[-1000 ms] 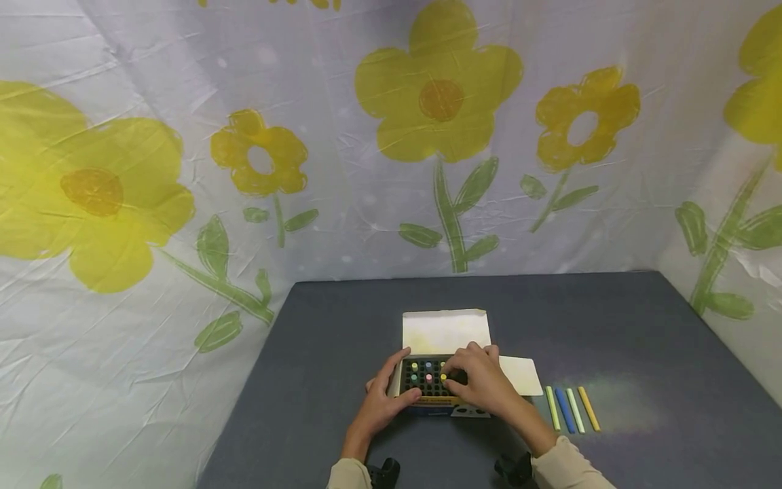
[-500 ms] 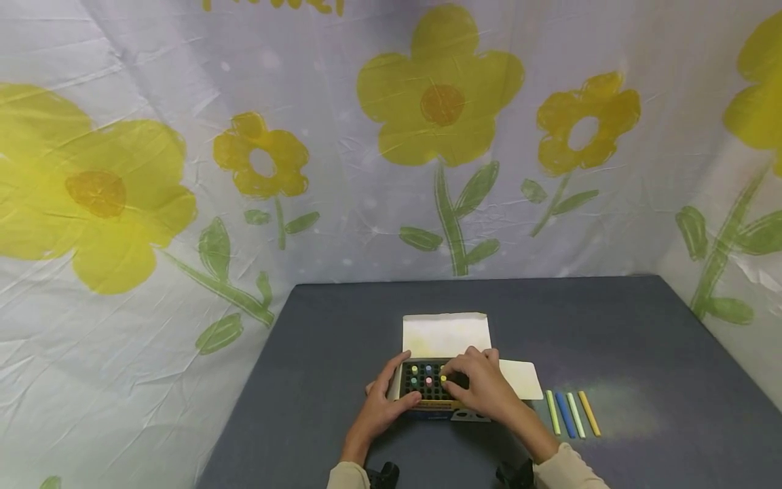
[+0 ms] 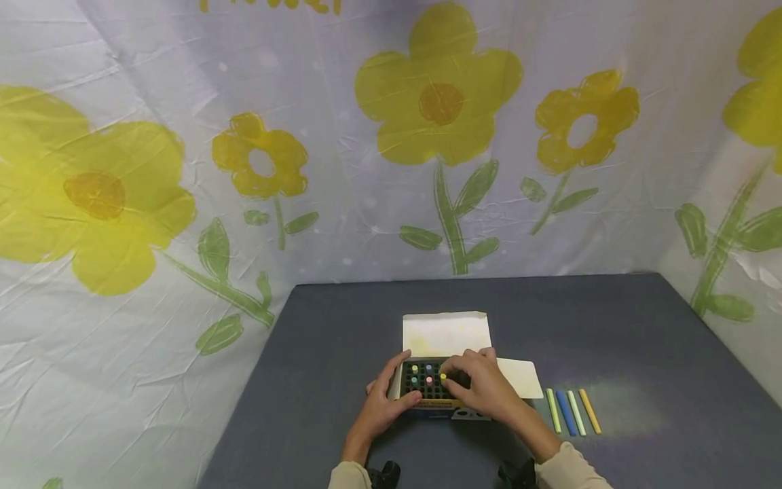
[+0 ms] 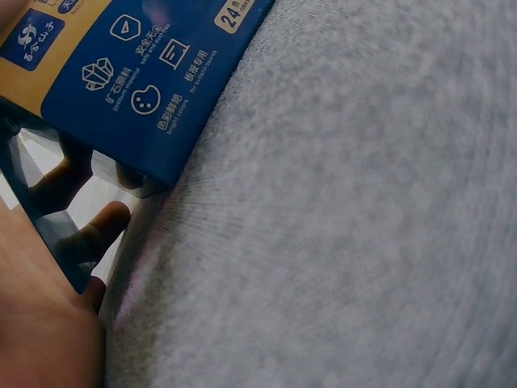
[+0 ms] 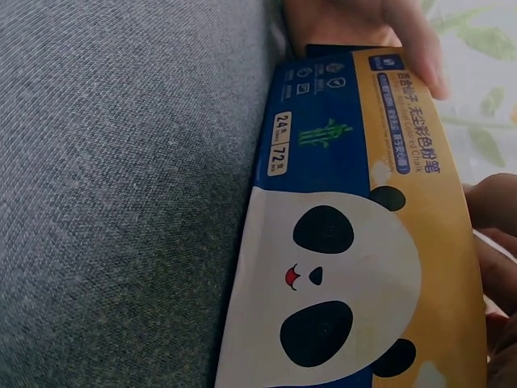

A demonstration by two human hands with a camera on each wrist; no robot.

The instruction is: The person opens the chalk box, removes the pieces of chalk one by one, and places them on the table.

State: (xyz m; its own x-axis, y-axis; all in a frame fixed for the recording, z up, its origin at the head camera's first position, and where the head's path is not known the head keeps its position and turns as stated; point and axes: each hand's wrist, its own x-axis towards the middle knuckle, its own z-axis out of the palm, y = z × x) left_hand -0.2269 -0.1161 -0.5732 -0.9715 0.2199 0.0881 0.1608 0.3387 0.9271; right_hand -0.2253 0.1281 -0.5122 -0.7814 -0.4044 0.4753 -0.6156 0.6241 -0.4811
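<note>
An opened box of colored chalk (image 5: 323,162) with a panda on its front stands on the table, its black hole-filled insert (image 3: 421,388) facing up. My left hand (image 3: 377,409) grips the box's left end, thumb at the front edge and fingers around the side. With thumb and index finger, my right hand (image 3: 485,386) pinches a yellow chalk stick (image 3: 443,376) at the insert. Left of it, a pink chalk (image 3: 429,381), a blue chalk (image 3: 429,367) and several other chalk ends stand in the holes. The right hand covers the insert's right part.
On the dark grey table (image 3: 342,319), to the right of the box, lie a light green chalk (image 3: 552,411), a blue chalk (image 3: 565,412), a pale chalk (image 3: 576,413) and an orange chalk (image 3: 590,411). The white lid (image 3: 446,333) and side flap (image 3: 521,378) are folded out.
Both hands keep nearly the same place on the box, the right hand still pinching the yellow chalk. The head view has tilted very slightly.
</note>
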